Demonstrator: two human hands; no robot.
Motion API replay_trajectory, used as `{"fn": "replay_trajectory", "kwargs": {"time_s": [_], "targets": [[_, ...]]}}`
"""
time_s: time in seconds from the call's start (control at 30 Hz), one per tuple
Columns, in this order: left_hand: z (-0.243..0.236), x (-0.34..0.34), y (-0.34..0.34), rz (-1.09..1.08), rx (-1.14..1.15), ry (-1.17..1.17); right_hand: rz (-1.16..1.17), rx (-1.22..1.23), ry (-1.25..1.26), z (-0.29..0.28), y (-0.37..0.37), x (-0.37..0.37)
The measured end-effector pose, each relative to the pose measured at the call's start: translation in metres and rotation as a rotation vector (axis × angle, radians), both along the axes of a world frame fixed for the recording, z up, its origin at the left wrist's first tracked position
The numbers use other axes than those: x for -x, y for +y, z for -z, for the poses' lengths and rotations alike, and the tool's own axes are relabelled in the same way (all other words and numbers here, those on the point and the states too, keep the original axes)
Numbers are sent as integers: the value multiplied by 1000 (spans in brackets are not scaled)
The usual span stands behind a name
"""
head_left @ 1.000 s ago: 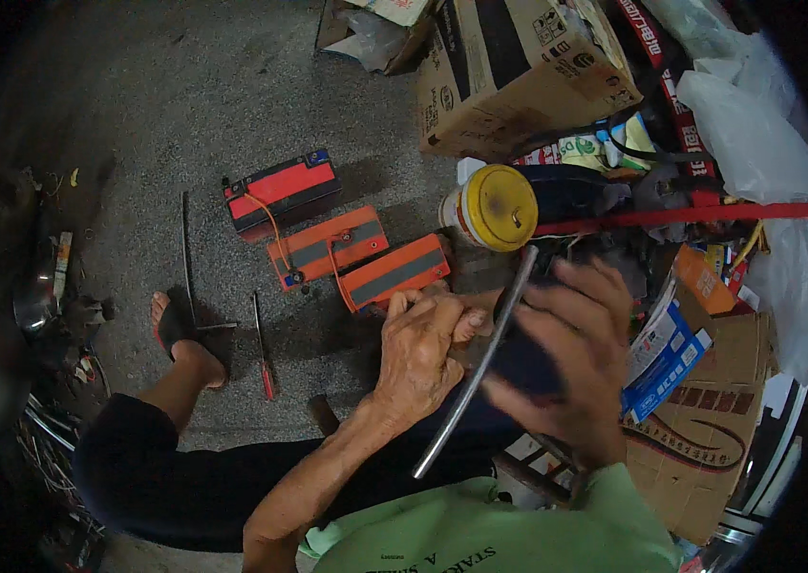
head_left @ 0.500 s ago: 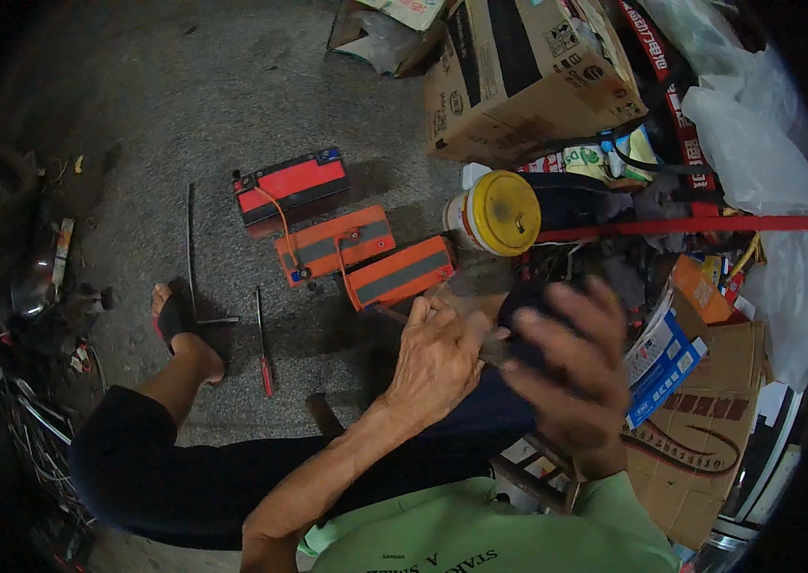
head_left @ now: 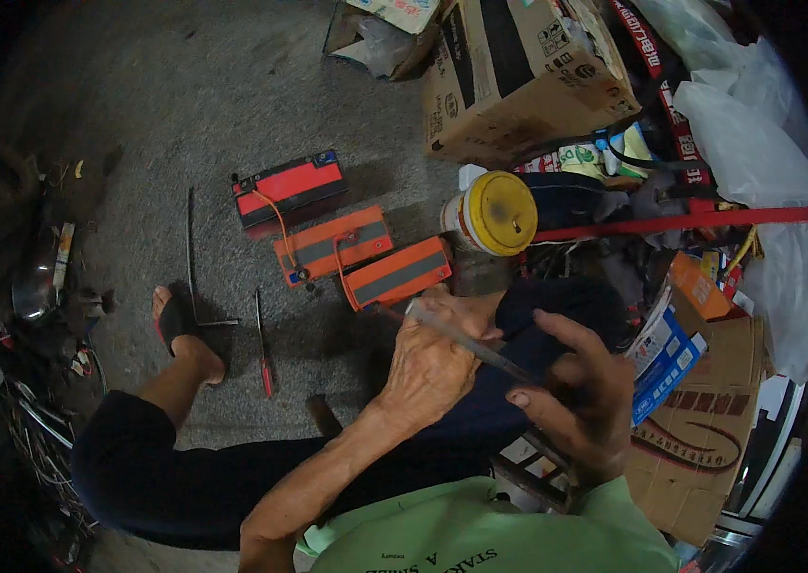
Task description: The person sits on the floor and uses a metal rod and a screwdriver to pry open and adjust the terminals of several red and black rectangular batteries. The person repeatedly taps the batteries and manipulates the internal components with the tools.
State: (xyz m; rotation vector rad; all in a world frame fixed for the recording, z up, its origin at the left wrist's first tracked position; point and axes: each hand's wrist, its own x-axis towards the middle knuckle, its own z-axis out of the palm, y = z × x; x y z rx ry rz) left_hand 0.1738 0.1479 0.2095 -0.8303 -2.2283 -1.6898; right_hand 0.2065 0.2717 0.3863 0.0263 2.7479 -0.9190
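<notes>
My left hand (head_left: 428,358) is closed over my right knee, its fingers curled around something they mostly hide. A thin grey strip (head_left: 466,339), smeared by motion, slants across the fingers of this hand toward my right hand (head_left: 585,401). Thumb and forefinger of my right hand are spread apart, close to the strip's darker end. What the strip is cannot be made out. Just beyond my left hand lies an orange battery (head_left: 399,274) with a grey band. A second orange battery (head_left: 332,245) and a red one (head_left: 289,191) lie beyond, with orange wires between them.
A red-handled screwdriver (head_left: 265,372) and a long bent metal rod (head_left: 191,248) lie on the floor near my foot. Past my knee stands a yellow-lidded bucket (head_left: 502,212), before a cardboard box (head_left: 528,91). Plastic bags (head_left: 748,143) and flattened cardboard (head_left: 700,430) crowd the right side.
My right hand has slowed from a blur, shifting slightly right and down, with its fingers now distinct. The grey strip shows longer across my left hand, which stays in place.
</notes>
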Motion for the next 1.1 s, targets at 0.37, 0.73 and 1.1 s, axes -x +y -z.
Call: {"fn": "replay_trajectory", "kwargs": {"time_s": [0.37,0.73,1.1], "targets": [[-24,8,-29,355,274,-154,-181,-243,410,40,12,-2],[-18,11,-32,28,342,-46,692,257,371,136,43,5],[12,27,-31,196,119,-535,419,178,-43,294,-44,1]]}}
